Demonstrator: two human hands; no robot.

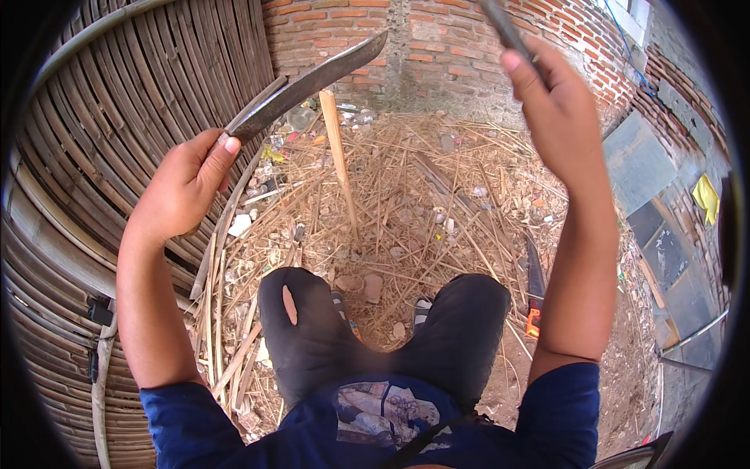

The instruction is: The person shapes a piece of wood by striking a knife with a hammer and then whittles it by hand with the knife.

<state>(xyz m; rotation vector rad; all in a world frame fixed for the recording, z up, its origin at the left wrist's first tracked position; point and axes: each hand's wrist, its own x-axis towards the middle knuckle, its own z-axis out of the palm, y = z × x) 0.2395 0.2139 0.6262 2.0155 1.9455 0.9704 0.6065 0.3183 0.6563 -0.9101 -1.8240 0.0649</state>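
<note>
My left hand [186, 178] is closed around the handle end of a machete [312, 84], thumb pressed along it. Its broad, dark blade slants up and to the right, with the tip toward the brick wall. Just beneath the blade, a pale split bamboo stake [337, 148] rises from the littered ground, leaning slightly; I cannot tell whether blade and stake touch. Raised at the upper right, my right hand [558, 109] grips a dark, bar-like tool [509, 33]. The picture's top edge cuts off its far end, so its kind is hidden.
Bamboo scraps [437, 172], stones and bits of litter cover the ground before my knees. A handsaw [534, 289] with an orange handle lies right of my right knee. A bamboo-slat wall [101, 117] borders the left, a brick wall [461, 55] the back. Grey sheets [641, 160] lean at right.
</note>
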